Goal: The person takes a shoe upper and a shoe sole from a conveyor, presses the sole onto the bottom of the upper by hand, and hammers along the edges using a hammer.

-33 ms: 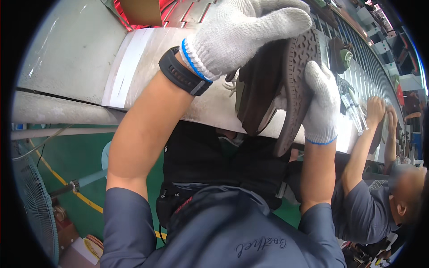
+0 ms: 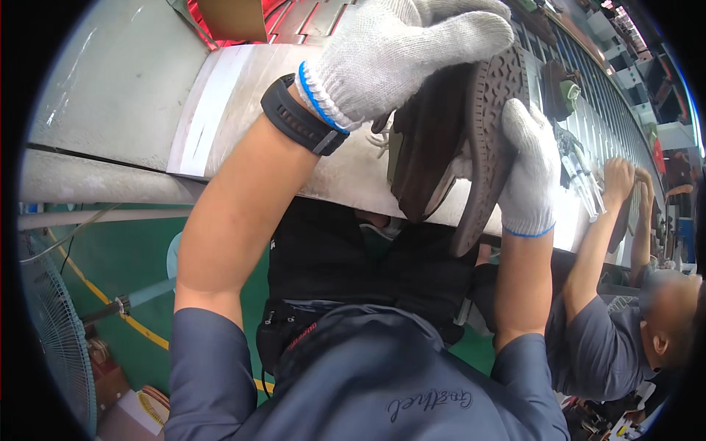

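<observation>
In white knit gloves, both my hands hold a dark brown shoe upper [image 2: 429,147] and its brown rubber sole [image 2: 487,140] over the bench edge. My left hand [image 2: 397,62] is closed over their far end, hiding where they meet there. From the right side my right hand [image 2: 528,165] grips the sole, thumb up against the patterned tread; a bit of white glove shows between sole and upper. At the near end the two stand apart, the sole hanging lower. Pale laces [image 2: 379,140] show on the upper's left side.
A metal slatted conveyor [image 2: 588,125] runs past the far side, carrying another shoe [image 2: 560,88]. Syringe-like tubes [image 2: 579,180] lie right of my right hand, near a co-worker's hands [image 2: 620,180]. A fan [image 2: 59,331] stands at lower left; a red-lit opening [image 2: 209,22] is at the top.
</observation>
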Demonstrator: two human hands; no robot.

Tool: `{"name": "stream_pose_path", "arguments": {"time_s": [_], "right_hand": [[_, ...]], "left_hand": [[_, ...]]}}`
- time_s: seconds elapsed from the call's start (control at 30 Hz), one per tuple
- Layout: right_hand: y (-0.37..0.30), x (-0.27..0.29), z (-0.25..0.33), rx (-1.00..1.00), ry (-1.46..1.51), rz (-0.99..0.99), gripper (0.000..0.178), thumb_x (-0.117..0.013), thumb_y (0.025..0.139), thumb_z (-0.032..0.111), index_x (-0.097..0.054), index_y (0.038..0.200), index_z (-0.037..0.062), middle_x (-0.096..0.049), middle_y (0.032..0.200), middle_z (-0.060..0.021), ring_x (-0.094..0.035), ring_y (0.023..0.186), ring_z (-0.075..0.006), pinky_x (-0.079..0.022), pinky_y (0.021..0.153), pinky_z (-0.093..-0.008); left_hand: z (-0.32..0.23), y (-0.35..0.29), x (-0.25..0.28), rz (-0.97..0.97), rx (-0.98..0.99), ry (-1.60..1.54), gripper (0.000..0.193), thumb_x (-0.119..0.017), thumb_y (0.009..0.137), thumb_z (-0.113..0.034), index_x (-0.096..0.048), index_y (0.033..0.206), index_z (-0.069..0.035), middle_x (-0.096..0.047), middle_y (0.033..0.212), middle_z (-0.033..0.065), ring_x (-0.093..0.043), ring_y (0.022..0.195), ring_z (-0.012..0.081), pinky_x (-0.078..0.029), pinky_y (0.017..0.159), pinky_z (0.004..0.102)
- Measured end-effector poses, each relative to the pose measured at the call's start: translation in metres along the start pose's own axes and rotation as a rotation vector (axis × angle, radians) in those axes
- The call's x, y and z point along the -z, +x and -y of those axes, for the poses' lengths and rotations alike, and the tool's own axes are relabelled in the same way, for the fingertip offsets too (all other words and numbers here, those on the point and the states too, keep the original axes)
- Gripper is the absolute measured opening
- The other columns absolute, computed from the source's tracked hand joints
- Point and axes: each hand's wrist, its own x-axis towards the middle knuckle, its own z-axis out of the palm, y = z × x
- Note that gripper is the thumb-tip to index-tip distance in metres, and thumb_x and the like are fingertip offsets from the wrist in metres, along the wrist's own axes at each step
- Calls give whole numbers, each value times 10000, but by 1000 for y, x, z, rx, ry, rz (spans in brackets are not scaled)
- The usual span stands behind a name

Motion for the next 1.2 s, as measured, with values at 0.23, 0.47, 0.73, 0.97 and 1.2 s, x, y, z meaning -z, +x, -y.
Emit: {"name": "stream_pose_path", "arguments": {"time_s": [0.23,0.47,0.73,0.97,1.2], "right_hand": [[1,4,-4,36,-153,-41,445,-586,1063,263,-626,1313,-103,-755,1009,-177,-777,749,-232,-689,613,-341],[2,-4,-3,39,-112,-96,438,-585,1057,257,-632,1308,-99,-751,996,-165,-770,749,-232,-676,608,-345],[-10,-13,9,-24,-177,-114,394,-588,1035,228,-645,1280,-76,-737,992,-137,-729,741,-190,-635,634,-329],[-62,-35,21,142,-185,84,423,-664,986,111,-672,1362,-82,-780,1176,-139,-744,1047,-194,-605,931,-374],[-84,-43,35,364,-707,215,165,-751,944,105,-752,1048,-22,-698,676,-95,-703,596,-264,-558,622,-377]], "left_hand": [[0,-2,12,84,-18,-8,580,-693,1109,-276,-533,1542,75,-679,1401,114,-633,1258,152,-509,1108,307],[-8,-8,9,164,-47,99,793,-770,1050,-297,-384,1640,67,-610,1499,149,-568,1370,191,-447,1189,350],[4,-12,10,44,-208,439,738,-868,902,-189,-566,1543,18,-651,1492,144,-626,1377,236,-479,1200,384],[-22,-53,-19,-51,-122,25,693,-803,934,-347,-619,1439,91,-715,1383,266,-710,1285,325,-548,1140,464],[-60,-118,-57,-254,-54,376,629,-606,1074,-448,-624,1380,101,-694,1381,320,-711,1270,386,-567,1116,498]]}}
